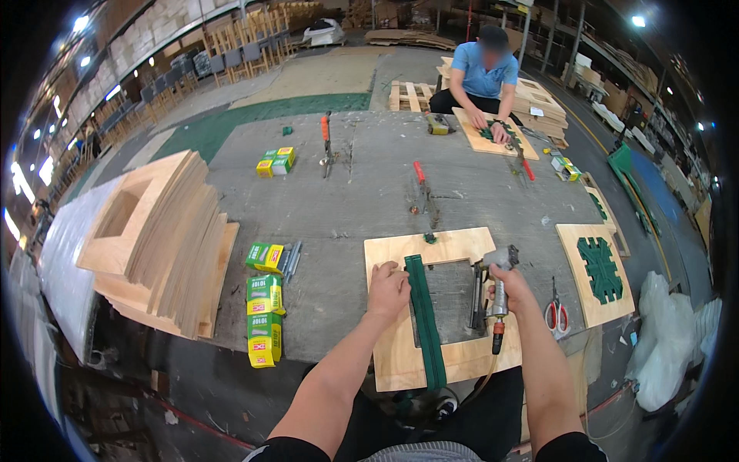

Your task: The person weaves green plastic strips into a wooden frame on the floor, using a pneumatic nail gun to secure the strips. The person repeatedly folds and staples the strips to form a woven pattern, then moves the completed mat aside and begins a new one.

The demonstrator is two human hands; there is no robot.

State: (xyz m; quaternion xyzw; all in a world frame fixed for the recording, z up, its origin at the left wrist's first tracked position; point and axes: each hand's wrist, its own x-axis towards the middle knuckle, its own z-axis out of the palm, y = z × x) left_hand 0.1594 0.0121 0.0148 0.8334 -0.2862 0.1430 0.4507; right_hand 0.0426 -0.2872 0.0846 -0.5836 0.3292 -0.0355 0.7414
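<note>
In front of me lies a plywood frame [394,368] with a rectangular opening. A green webbing strap [425,327] runs lengthwise across it, left of the opening's middle. My left hand [389,291] rests on the frame's left side, its bent fingers closed at the strap's edge near the upper end. My right hand [510,289] is wrapped round a pneumatic staple gun [499,300], which stands over the right side of the opening, apart from the strap. An air hose hangs from its handle. A small green scrap [429,239] lies at the frame's far edge.
Plywood frames are stacked [165,231] at left, beside staple boxes [264,308]. Red-handled scissors [556,312] and a frame with woven green webbing [599,269] lie at right. Webbing tools [422,185] lie farther off. Across the table a person [486,77] handles another webbed frame.
</note>
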